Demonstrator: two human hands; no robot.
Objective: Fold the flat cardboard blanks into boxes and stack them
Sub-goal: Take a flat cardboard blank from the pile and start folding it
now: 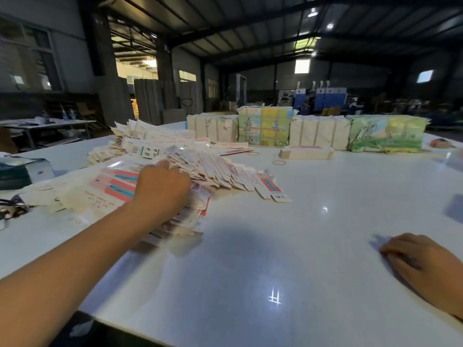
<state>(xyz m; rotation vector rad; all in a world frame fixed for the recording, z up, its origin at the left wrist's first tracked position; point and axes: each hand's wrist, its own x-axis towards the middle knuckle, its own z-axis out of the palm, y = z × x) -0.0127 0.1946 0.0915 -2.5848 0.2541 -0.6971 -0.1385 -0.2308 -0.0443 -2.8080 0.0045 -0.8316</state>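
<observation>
The left hand (160, 186) reaches out over a loose heap of flat cardboard blanks (200, 169) on the white worktop (250, 259). Its back faces the camera, so its fingers are hidden behind the knuckles; they curl down into the heap, but whether they pinch a blank cannot be told. The blanks are white with red and blue print, fanned out and overlapping under and just beyond these fingers, with more spreading to their left and trailing off to their right.

The right hand (423, 261) rests palm down on the bare worktop, well apart from the heap. Its fingers (390, 251) lie loosely together, slightly bent, tips touching the surface and holding nothing.

Beyond the left hand's fingers, at the far edge of the worktop, stand 4 wrapped bundles (265, 126) in a row, 2 plain cream and 2 with green and yellow pictures. In front of them lies a short flat stack (305, 151) of cream pieces, with 2 rubber bands (278, 162) lying near it on the surface. To the far left of the left hand's fingers sits a dark green box (22, 171). The background is a dim warehouse hall with a metal roof.
</observation>
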